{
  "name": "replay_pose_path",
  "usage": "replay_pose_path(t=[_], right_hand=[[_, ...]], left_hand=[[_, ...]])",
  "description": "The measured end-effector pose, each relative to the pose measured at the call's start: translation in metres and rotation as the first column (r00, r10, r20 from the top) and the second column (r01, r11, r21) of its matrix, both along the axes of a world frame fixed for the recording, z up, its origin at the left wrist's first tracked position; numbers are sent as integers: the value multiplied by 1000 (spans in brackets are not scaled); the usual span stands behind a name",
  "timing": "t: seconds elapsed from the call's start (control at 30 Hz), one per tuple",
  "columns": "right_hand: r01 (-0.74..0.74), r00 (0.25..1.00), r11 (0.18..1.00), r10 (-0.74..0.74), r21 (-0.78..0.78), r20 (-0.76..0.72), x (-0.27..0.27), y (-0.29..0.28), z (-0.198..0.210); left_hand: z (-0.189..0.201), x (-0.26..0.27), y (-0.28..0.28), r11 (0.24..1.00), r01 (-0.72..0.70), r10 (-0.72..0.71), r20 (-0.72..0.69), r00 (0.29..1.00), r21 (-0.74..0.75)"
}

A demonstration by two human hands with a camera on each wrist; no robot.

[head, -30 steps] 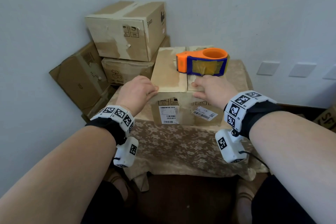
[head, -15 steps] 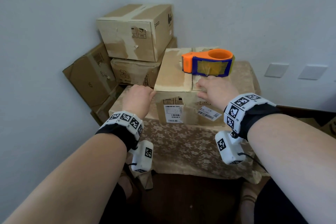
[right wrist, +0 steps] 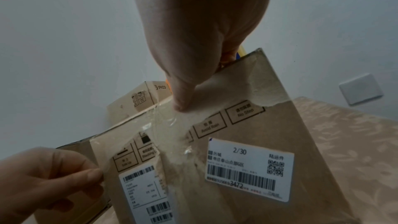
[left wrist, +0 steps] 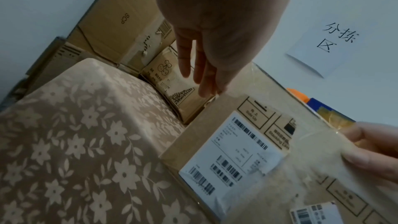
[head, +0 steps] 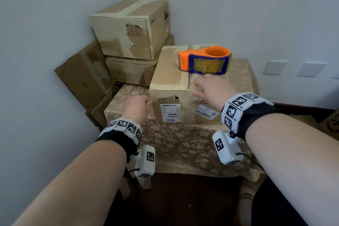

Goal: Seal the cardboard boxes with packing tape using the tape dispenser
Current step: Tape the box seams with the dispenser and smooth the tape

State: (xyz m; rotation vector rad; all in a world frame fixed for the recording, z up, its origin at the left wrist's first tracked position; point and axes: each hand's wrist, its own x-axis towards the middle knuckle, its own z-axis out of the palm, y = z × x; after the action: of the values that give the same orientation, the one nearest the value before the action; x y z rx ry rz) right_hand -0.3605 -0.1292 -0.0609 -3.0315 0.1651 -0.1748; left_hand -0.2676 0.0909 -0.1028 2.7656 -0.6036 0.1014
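A cardboard box [head: 170,77] with shipping labels stands on the cloth-covered table [head: 183,145]. The orange and blue tape dispenser [head: 203,60] rests on the box top, toward the back right. My right hand [head: 212,88] lies over the top front edge with its fingers flat on the lid. Its thumb [right wrist: 183,98] presses clear tape [right wrist: 172,125] on the front face. My left hand [head: 136,108] is at the box's left front corner. Its fingers [left wrist: 204,57] lie straight along the left side, and its thumb [right wrist: 92,175] touches the front edge.
Several other cardboard boxes [head: 128,29] are stacked in the corner behind and left of the table. Wall plates [head: 274,67] sit on the right wall. A paper sign [left wrist: 331,43] hangs on the wall above.
My left hand has slid down from the box's top left edge to its left front corner. The right hand stays on the top front edge. The dispenser has not moved.
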Motion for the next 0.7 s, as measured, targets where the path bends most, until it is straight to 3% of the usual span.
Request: replay_pose_path(t=[0.13, 0.3, 0.4, 0.53, 0.63, 0.7], right_hand=[[-11, 1000, 1000, 11, -9, 6, 0, 0, 1], [0, 1000, 999, 1, -43, 18, -6, -1, -1], [23, 998, 998, -19, -60, 66, -14, -4, 3], [81, 986, 994, -70, -68, 153, -25, -14, 6], [178, 983, 982, -173, -68, 63, -33, -20, 10], [233, 972, 967, -234, -105, 0, -41, -27, 14]], left_hand=[[10, 6, -3, 997, -1, 7, -73, 997, 79], [31, 0, -12, 974, -58, 46, -64, 997, -218], [41, -3, -16, 993, -8, -4, -101, 995, -115], [56, -20, -31, 990, 141, -142, -89, 986, -27], [60, -40, -55, 943, 332, -332, -100, 938, -16], [61, -48, -68, 900, 431, -434, -214, 875, -61]])
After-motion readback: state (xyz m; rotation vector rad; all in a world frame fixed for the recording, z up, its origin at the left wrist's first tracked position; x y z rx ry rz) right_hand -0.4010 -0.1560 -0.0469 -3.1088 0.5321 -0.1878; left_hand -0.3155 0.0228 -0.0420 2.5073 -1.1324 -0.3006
